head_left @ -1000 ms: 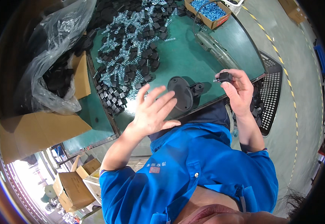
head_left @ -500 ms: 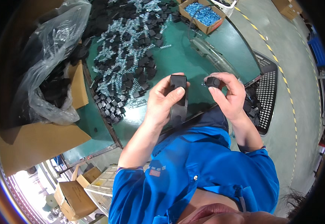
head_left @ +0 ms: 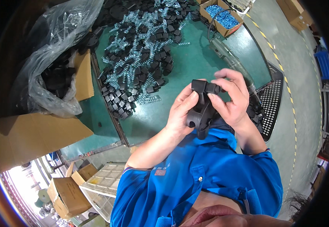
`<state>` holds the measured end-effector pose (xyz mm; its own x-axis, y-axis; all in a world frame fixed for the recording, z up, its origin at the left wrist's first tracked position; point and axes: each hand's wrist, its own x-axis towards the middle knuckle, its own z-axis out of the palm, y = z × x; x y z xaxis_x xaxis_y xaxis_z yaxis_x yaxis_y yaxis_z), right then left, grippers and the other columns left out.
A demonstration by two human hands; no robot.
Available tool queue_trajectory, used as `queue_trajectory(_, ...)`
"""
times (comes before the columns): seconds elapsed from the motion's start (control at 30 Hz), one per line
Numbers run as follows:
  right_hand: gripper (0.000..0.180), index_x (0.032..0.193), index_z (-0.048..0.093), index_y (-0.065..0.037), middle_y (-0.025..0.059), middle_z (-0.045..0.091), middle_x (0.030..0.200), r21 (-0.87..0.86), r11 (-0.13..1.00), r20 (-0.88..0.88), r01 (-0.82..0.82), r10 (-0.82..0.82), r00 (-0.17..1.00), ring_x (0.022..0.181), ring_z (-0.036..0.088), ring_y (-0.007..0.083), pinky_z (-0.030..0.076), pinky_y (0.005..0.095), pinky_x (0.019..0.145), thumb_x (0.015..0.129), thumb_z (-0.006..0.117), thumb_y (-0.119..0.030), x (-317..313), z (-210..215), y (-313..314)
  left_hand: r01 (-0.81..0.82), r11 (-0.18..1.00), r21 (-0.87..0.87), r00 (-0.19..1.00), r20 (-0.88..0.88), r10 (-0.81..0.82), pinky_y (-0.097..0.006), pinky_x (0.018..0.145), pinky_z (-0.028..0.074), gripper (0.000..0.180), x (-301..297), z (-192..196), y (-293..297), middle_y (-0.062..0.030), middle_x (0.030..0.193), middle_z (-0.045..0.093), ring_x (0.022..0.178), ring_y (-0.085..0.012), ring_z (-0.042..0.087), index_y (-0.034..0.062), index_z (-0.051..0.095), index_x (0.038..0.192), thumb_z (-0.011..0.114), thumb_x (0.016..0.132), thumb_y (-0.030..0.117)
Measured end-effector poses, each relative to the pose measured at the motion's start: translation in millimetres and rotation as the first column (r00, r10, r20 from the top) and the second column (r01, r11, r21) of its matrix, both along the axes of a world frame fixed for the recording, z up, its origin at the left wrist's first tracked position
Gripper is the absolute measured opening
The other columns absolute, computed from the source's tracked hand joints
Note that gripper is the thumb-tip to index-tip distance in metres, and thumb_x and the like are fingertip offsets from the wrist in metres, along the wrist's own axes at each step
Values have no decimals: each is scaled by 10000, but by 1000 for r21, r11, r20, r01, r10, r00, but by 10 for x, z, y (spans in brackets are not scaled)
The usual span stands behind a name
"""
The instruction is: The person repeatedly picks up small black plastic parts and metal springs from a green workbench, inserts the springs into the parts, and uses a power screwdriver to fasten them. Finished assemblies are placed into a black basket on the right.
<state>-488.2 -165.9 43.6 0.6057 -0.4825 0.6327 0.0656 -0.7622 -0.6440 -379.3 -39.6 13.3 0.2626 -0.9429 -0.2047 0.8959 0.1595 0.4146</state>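
My left hand (head_left: 182, 111) is closed round a larger black plastic part (head_left: 200, 118), which has a squared upper end and a rounded, holed lower end. Between the thumb and fingers of my right hand (head_left: 232, 97) is a small black plastic block (head_left: 213, 88). That block meets the side of the larger part near its upper end; whether it sits inside cannot be made out. Beyond my hands, a pile of metal coil springs (head_left: 136, 49) lies mixed with black plastic blocks (head_left: 121, 103) on the green table (head_left: 194, 62).
To the right lies a power screwdriver (head_left: 230, 56) with a cable. A carton of blue-tinted small metal parts (head_left: 225, 19) stands at the far right. An open cardboard box (head_left: 39, 140) with a plastic bag (head_left: 58, 45) is at the left. A black perforated crate (head_left: 272, 102) stands beside the table.
My hands have come together. The left turned and moved right, bringing the larger part's rounded end into sight, and the small block in my right hand now touches it. The view shifted slightly.
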Motion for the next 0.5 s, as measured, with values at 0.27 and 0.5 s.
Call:
queue_trajectory(0.27,272,944,641,-34,89,624,937,-160,980,-419,-122,45,907,834,640,292,521,400,681,718,764,-120,-120,407,-45,-25,997,72,749,662,-29,-259,861,487,439,314,44,84,-38,1069,633,967,-113,591,3,598,1270,746,878,134)
queue_trajectory(0.5,274,968,634,-18,112,644,924,-94,986,-412,-138,87,907,779,660,321,541,398,649,727,754,-71,-62,312,-94,-96,990,104,764,645,6,-243,839,474,404,181,111,49,-30,1036,632,941,-100,576,-14,605,1233,739,887,146)
